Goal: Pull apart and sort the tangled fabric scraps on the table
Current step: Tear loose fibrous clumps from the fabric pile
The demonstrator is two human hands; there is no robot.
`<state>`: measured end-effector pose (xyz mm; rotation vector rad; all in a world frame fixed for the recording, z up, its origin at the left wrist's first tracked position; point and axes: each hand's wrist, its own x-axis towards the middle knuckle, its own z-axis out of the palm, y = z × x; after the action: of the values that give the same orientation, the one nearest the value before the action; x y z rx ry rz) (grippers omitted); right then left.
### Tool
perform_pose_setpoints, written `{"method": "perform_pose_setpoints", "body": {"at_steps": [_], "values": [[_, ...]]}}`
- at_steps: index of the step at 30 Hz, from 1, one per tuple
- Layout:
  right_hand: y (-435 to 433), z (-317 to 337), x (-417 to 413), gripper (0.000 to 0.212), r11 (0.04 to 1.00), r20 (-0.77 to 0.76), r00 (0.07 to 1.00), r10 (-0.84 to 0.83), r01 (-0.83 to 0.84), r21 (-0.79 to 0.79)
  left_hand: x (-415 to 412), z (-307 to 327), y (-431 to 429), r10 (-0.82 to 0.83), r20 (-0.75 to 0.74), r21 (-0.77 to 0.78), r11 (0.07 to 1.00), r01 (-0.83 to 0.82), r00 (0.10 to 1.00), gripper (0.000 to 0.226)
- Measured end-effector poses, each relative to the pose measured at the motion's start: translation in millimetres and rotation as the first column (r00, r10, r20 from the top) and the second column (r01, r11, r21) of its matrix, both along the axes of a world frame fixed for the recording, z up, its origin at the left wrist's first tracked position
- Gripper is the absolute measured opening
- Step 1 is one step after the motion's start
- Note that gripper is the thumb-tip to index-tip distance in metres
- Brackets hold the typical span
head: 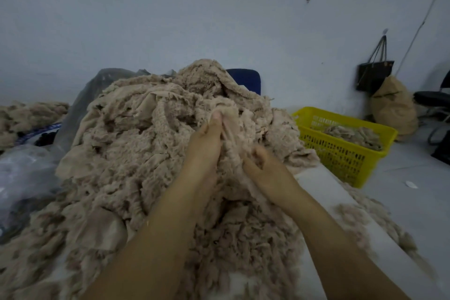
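Observation:
A big heap of tangled beige fabric scraps [136,143] covers the white table [316,178]. My left hand [207,139] reaches into the middle of the heap and pinches a strip of beige scrap [229,126] between thumb and fingers. My right hand [265,165] sits just to the right and lower, its fingers curled into the same strip of fabric. Both forearms stretch forward over the near part of the heap.
A yellow plastic basket [341,153] with some beige scraps stands on the floor to the right. Clear plastic bags [24,173] lie at the left. More scraps [26,114] lie far left. A stuffed sack [392,107], black bag [375,75] and chair [433,100] stand by the wall.

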<state>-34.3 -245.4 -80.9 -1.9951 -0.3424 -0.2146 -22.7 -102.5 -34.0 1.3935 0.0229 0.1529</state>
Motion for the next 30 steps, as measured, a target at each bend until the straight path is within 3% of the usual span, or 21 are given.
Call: {"method": "perform_pose_setpoints", "body": {"at_steps": [2,4,6,8,11,13,16,18,20,24,27,28,30], "values": [[-7,-16,-2,0.031,0.994,-0.015,1.0,-0.024,0.023,-0.104,4,6,9,0.027,0.013,-0.113,0.993,-0.026,1.0,0.038],[-16,-21,-1,0.035,0.99,-0.035,0.996,-0.084,0.08,-0.12,8,14,25,0.037,-0.025,-0.308,0.95,-0.043,0.999,0.035],[-28,-22,3,0.028,0.981,-0.053,0.984,-0.169,0.163,-0.103,14,14,45,0.052,-0.081,-0.401,0.913,-0.08,0.995,0.036],[-38,-20,7,0.024,0.964,-0.068,0.962,-0.264,0.261,-0.048,17,9,57,0.062,-0.088,-0.369,0.925,-0.09,0.994,0.046],[-36,-9,8,0.023,0.96,-0.075,0.957,-0.28,0.281,-0.001,17,-5,54,0.06,-0.064,-0.027,0.998,-0.062,0.996,0.036],[-26,-1,7,0.022,0.977,-0.038,0.976,-0.214,0.214,-0.018,16,-9,45,0.03,-0.065,0.094,0.995,-0.024,0.997,0.033],[-15,7,-5,0.026,0.999,-0.087,0.996,0.011,-0.009,0.031,14,-4,39,-0.013,-0.048,-0.079,0.997,0.009,0.999,0.033],[-11,5,-17,0.032,0.973,-0.183,0.956,0.23,-0.232,0.008,11,3,41,0.008,-0.03,-0.162,0.987,-0.013,1.0,0.033],[0,2,-27,0.034,0.937,-0.242,0.913,0.328,-0.346,-0.038,9,11,41,0.062,-0.04,-0.212,0.975,-0.07,0.997,0.029],[29,-15,-29,0.05,0.926,-0.086,0.966,0.244,-0.259,-0.277,13,12,38,0.137,-0.068,-0.275,0.949,-0.151,0.988,0.038],[40,-28,-26,0.037,0.835,0.1,0.97,0.223,-0.137,-0.533,16,14,38,0.125,-0.052,-0.371,0.919,-0.136,0.991,0.032],[36,-28,-23,0.028,0.842,0.106,0.973,0.204,-0.119,-0.526,18,15,41,0.134,-0.041,-0.395,0.908,-0.14,0.99,0.031],[22,-20,-18,0.017,0.941,0.006,0.997,0.081,-0.074,-0.329,23,16,52,0.155,0.006,-0.358,0.923,-0.143,0.988,0.031]]}}
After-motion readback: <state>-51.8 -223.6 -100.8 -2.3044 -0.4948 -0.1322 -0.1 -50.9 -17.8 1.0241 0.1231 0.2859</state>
